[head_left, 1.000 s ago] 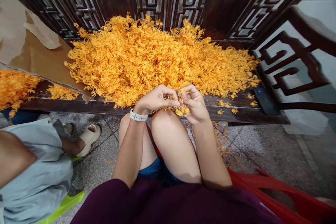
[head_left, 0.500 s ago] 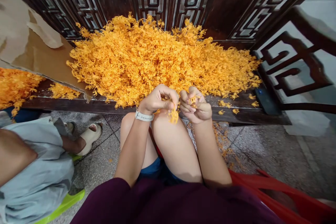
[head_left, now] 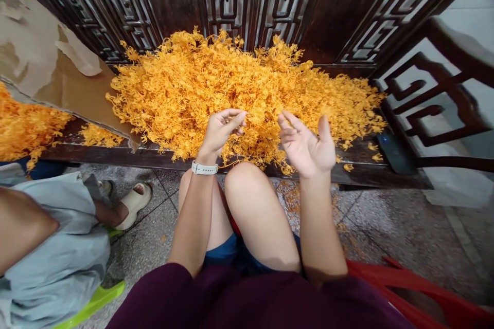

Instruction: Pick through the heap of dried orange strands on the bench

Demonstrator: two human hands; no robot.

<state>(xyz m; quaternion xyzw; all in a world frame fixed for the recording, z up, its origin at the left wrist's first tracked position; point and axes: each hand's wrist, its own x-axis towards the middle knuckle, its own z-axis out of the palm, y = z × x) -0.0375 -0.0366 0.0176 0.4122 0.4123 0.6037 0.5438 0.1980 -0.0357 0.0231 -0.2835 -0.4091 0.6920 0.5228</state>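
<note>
A large heap of orange, stringy pieces [head_left: 216, 82] lies along the dark wooden bench [head_left: 177, 165] in front of me. My left hand [head_left: 224, 131], with a pale watch [head_left: 204, 168] at the wrist, is raised over the heap's front edge. Its thumb and fingertips are pinched together; whatever may be between them is too small to make out. To the right, my right hand [head_left: 306, 146] is spread with the palm up, thumb apart, and holds nothing. The two hands do not touch.
Torn cardboard [head_left: 73, 90] leans at the left, with another orange pile [head_left: 27, 123] beyond it. A seated person's leg [head_left: 23, 231] is at the left. A dark phone-like object [head_left: 395, 153] lies at the bench's right end. A red plastic chair [head_left: 409, 282] stands at the lower right.
My hands have moved apart and forward from above my knee. My right hand has opened and the orange piece in it is gone. The orange piece hanging from my left hand no longer shows.
</note>
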